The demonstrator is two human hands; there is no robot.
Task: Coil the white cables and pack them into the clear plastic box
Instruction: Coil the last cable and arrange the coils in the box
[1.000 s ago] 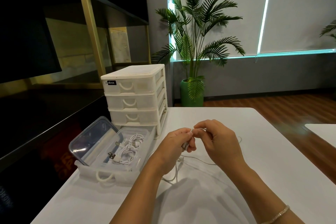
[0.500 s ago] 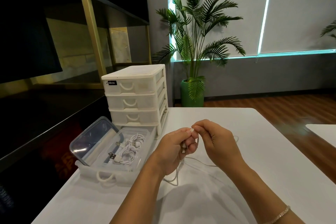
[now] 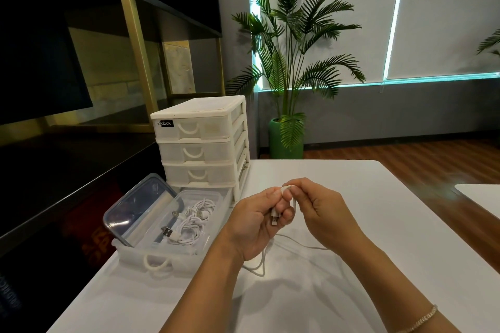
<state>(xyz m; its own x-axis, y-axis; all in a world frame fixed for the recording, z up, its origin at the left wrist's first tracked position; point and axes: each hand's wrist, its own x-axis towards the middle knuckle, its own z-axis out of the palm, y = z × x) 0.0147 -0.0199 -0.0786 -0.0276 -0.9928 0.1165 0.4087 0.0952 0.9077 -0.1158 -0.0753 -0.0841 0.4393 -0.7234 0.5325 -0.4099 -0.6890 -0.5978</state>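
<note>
Since the earlier frame both hands have drawn closer together, and I see the cable's loop sitting tighter. From the head view, my left hand pinches the white cable near its USB plug, while my right hand pinches its top bend. Slack trails onto the white table. Coiled cables lie inside the clear plastic box, beside the drawer unit

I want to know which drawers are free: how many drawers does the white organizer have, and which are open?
4. Three shut drawers are stacked in the white organizer: top, middle, lower. The bottom drawer is pulled out, holding the clear plastic box of coiled cables.
</note>
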